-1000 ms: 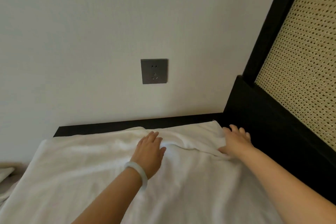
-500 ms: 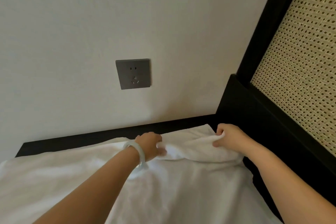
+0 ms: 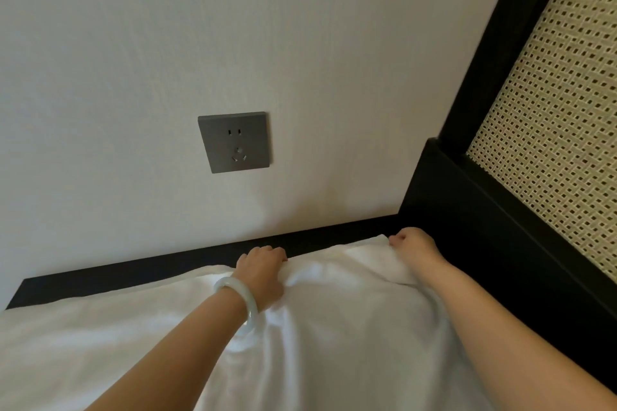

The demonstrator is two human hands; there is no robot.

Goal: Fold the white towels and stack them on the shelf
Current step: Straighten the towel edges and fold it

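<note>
A pale, plain wall (image 3: 133, 43) filled most of the view, seen from low and close. Below it, a large white towel (image 3: 334, 344) lay spread across the bottom of the frame, its cloth rumpled into soft ridges between the person's two forearms. The towel rested on a dark flat surface (image 3: 133, 277), of which only a narrow strip showed along the foot of the wall (whether this was a shelf or a bed base could not be told).

On the right, a black wooden frame (image 3: 484, 227) rose at a slant. It held a woven cane panel (image 3: 551, 143), cream in colour and dotted with small holes. A grey square wall socket (image 3: 233, 142) sat on the wall above the towel's far edge.

Both bare arms reached forward over the cloth. The left hand (image 3: 262, 272) was at the towel's far edge, near the middle, with its fingers curled down over the edge and a bunch of cloth gathered in its grip. The right hand (image 3: 415, 245) was at the far right corner, just beside the black frame, with its fingers folded in and the corner held between them. The edge between the two hands was raised slightly off the surface. A pale, translucent bangle (image 3: 230, 280) circled the left wrist.
</note>
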